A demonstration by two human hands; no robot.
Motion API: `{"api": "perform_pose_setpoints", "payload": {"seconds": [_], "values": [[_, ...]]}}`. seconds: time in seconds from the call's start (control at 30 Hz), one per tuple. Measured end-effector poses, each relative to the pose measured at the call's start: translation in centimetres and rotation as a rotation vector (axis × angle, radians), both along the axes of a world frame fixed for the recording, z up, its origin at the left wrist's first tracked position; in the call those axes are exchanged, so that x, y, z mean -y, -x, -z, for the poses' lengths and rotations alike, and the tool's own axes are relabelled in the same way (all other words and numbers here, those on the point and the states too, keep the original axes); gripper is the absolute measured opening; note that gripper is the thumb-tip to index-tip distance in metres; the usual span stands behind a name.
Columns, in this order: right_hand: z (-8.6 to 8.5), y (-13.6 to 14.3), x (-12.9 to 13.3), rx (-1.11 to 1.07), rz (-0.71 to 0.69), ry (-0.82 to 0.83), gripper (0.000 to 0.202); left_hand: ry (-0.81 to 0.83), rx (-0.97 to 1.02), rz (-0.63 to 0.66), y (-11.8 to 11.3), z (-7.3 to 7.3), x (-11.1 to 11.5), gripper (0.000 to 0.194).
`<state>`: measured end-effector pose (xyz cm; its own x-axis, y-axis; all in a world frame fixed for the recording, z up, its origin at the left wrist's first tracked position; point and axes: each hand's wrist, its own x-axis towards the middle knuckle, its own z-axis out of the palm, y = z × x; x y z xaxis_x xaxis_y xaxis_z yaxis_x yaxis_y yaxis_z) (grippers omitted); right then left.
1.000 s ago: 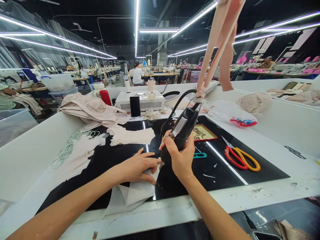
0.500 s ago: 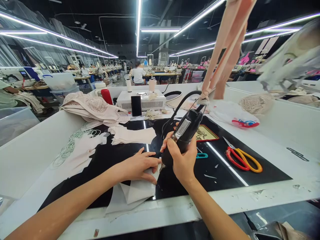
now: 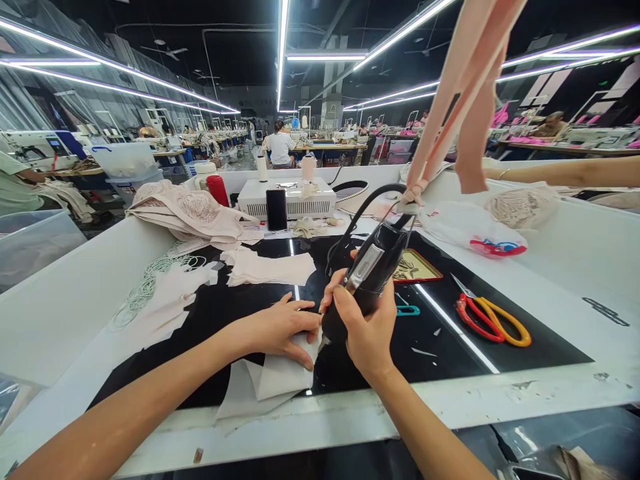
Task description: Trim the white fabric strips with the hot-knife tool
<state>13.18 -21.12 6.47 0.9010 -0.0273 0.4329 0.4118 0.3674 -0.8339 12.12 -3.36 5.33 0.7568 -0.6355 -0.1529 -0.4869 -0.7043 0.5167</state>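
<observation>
My right hand point(image 3: 367, 327) is wrapped round a black handheld power tool point(image 3: 375, 267), which hangs tilted from pink fabric straps point(image 3: 450, 100) and has a black cable. Its lower end meets the right edge of pale fabric pieces point(image 3: 275, 380) at the front of the black work surface point(image 3: 350, 373). Flat on that fabric lies my left hand point(image 3: 290, 330), fingers spread, the fingertips close to the tool's base. Beyond it is a stack of cut pale pieces point(image 3: 270, 267).
Scissors point(image 3: 493, 320), a teal tool point(image 3: 407, 311) and a small tray point(image 3: 425, 265) lie right. A phone point(image 3: 277, 210) leans on a white box point(image 3: 310, 200). Lace cups point(image 3: 185, 207) are piled back left. Another person's arm point(image 3: 560, 172) reaches in at right.
The view has shifted slightly. At the right, blurred white fabric has gone and another person's arm now shows. Both my hands keep nearly the same places on tool and fabric.
</observation>
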Motion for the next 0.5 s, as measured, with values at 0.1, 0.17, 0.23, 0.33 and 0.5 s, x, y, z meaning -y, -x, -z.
{"api": "perform_pose_setpoints", "payload": {"seconds": [0.1,0.17,0.23,0.33,0.5], "values": [[0.03,0.26,0.02,0.01,-0.007,0.022,0.038,-0.006,0.008,0.005,0.01,-0.08,0.05,0.03],[-0.03,0.31,0.04,0.017,-0.013,0.024,0.037,-0.008,0.012,0.008,0.01,-0.12,0.08,0.03],[-0.16,0.34,0.1,0.019,-0.025,0.013,0.038,-0.005,0.014,0.009,0.04,-0.19,0.11,0.031],[-0.25,0.39,0.29,0.011,-0.041,-0.023,0.038,0.006,0.013,0.009,0.19,-0.42,0.22,0.033],[0.35,0.21,0.55,0.017,-0.045,-0.012,0.035,-0.007,0.006,0.007,0.41,-0.82,0.53,0.038]]}}
